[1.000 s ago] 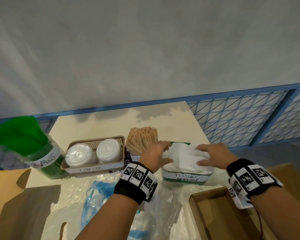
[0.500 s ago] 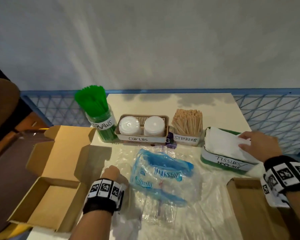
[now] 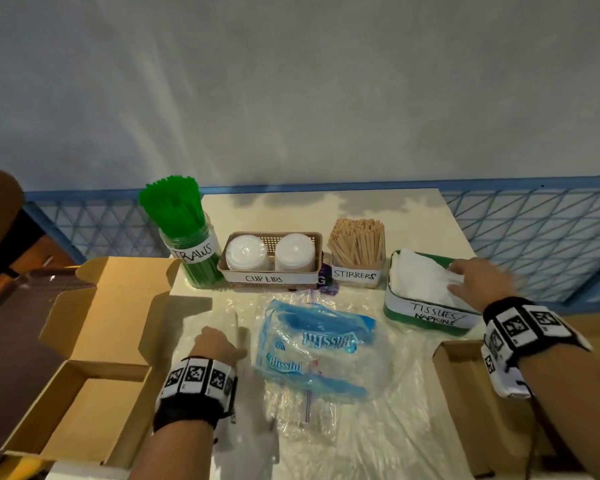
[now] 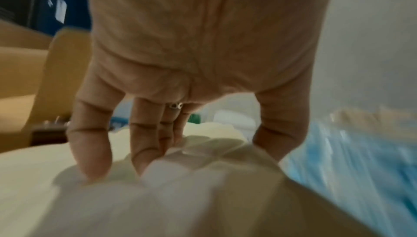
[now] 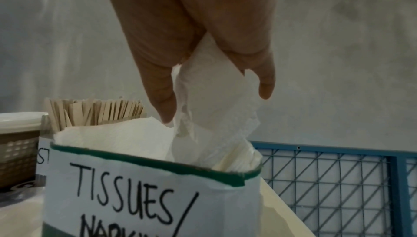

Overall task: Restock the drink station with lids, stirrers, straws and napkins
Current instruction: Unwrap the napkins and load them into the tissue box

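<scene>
Tucking the last napkins into the green tray labelled TISSUES/NAPKINS, at the right end of the station row. Right hand sits over the tray's right side; the right wrist view shows thumb and fingers pinching a crumpled white sheet that runs down into the stack. Stack stands above the rim, top sheets loose.

Left hand is on the near-left part of the tabletop, fingers spread and pressing down onto clear plastic wrap with something pale beneath it. Nothing is gripped; the view is blurred, so I cannot tell what lies beneath.

Other stock, far row, left to right: green straws in the jar, cup lids in the brown basket, wooden stirrers in their holder. All look full. Judgement: napkins are the final item, task close to done.

Method note for this step: push the pinched sheet down flat inside the rim instead of letting go high, else it springs up and hangs over the edge. Flatten with an open palm, working from the right edge leftward. The tray looks light and may slide; steady its near wall if it shifts.

Empty blue Blissful wrapper lies mid-tabletop; open cardboard boxes sit near left and near right.
</scene>
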Available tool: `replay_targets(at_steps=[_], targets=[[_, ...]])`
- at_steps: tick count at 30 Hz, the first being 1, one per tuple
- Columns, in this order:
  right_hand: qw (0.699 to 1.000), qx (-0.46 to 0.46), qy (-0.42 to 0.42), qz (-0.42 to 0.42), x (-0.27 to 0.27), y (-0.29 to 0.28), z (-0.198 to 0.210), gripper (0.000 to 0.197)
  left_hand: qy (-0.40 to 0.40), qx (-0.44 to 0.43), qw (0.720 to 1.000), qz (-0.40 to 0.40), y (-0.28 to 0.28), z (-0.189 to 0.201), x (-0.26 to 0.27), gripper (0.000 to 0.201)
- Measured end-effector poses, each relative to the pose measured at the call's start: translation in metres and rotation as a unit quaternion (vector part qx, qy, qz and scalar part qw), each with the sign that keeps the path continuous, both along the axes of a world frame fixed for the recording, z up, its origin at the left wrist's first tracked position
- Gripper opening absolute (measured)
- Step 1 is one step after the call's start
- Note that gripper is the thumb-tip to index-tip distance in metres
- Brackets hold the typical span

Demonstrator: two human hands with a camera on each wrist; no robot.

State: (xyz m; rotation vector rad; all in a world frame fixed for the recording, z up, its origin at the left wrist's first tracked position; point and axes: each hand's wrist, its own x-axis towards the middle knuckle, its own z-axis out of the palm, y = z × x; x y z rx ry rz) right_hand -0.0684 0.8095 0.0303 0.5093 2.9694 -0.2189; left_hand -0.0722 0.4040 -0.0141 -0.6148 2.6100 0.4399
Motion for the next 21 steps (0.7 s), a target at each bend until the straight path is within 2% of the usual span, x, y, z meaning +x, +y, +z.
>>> replay_targets(at_steps=[3, 5, 6, 8, 9, 11, 13, 14, 18, 21], targets=[[1.000, -0.023, 0.018, 0.002, 0.001, 0.003, 0.001, 0.038, 0.073, 0.037, 0.995, -0.052, -0.002, 0.054, -0.011, 0.060], [0.999, -0.047, 0.022, 0.002, 0.002, 0.008, 0.001, 0.041, 0.169, 0.052, 0.978, -0.112, 0.013, 0.091, -0.014, 0.041], [0.998, -0.060, 0.025, 0.000, 0.002, 0.011, 0.002, 0.042, 0.220, 0.054, 0.962, -0.152, 0.027, 0.108, -0.013, 0.041], [0.995, -0.099, 0.030, -0.007, 0.003, 0.017, 0.005, 0.044, 0.297, 0.066, 0.920, -0.247, 0.067, 0.132, -0.009, 0.057], [0.993, -0.116, 0.033, -0.010, 0.005, 0.021, 0.006, 0.045, 0.325, 0.077, 0.894, -0.299, 0.087, 0.137, -0.008, 0.066], [0.990, -0.135, 0.041, -0.009, 0.008, 0.028, 0.009, 0.045, 0.368, 0.105, 0.830, -0.406, 0.131, 0.135, -0.009, 0.065], [0.989, -0.133, 0.060, -0.001, 0.012, 0.036, 0.011, 0.042, 0.360, 0.114, 0.778, -0.502, 0.171, 0.122, -0.019, 0.059], [0.990, -0.126, 0.066, 0.001, 0.014, 0.039, 0.011, 0.040, 0.336, 0.100, 0.763, -0.543, 0.190, 0.114, -0.024, 0.061], [0.991, -0.111, 0.066, -0.033, 0.021, 0.049, 0.007, 0.030, 0.233, 0.014, 0.733, -0.639, 0.253, 0.094, -0.042, 0.067], [0.989, -0.125, 0.062, -0.043, 0.026, 0.054, 0.002, 0.028, 0.206, 0.053, 0.718, -0.663, 0.283, 0.084, -0.055, 0.069]])
